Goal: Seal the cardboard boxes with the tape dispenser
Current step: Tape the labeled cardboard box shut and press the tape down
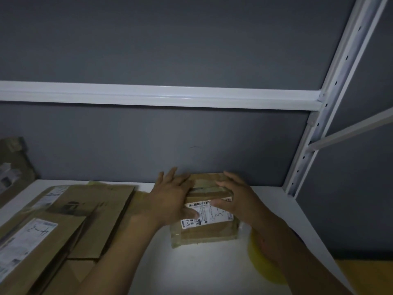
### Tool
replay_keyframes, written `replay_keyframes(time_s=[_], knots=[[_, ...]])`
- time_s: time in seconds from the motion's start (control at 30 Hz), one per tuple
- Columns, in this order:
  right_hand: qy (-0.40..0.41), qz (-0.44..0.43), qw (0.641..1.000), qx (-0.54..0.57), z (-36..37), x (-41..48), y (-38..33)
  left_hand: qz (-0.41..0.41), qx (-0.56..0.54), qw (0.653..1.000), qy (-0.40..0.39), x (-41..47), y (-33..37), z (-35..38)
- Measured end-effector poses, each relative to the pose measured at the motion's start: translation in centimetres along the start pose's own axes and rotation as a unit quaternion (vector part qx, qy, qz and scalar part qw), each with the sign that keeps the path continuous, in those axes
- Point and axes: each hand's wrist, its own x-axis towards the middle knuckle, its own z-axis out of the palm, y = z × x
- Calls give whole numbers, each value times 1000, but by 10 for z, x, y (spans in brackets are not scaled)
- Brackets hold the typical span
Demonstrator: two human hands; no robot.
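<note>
A small cardboard box (207, 232) with a white shipping label stands on the white table (191, 269), close to the grey back wall. My left hand (173, 199) lies on its left side, fingers spread over the top and thumb across the label. My right hand (238, 198) holds the box's right side, fingers over the top edge and thumb on the label. A yellow roll of tape (262, 265) lies at the right, partly hidden under my right forearm. Strips of tape cross the box's top. No dispenser handle shows.
Several flattened cardboard boxes (70, 222) with white labels lie stacked on the table's left. Another carton (12, 167) leans at the far left. A white shelf beam (159, 95) runs overhead, and a perforated metal upright (314, 128) stands at the right.
</note>
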Motion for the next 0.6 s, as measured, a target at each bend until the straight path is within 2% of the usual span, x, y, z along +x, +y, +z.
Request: replay_keyframes(time_s=[0.1, 0.27, 0.37, 0.43, 0.53, 0.6], knots=[[-9, -7, 1000, 1, 2, -7, 5, -5, -13, 1000, -7, 2, 19, 2], [-10, -9, 994, 110, -7, -24, 12, 14, 73, 997, -4, 6, 18, 0], [100, 63, 989, 86, -21, -42, 30, 4, 132, 991, -27, 13, 28, -5], [124, 142, 982, 23, -33, -58, 53, 9, 136, 990, -45, 18, 38, -8], [2, 252, 968, -11, -44, -83, 78, 12, 88, 995, -40, 23, 42, -5], [-56, 264, 961, -53, -44, -95, 87, 12, 76, 997, -19, 26, 36, -3]])
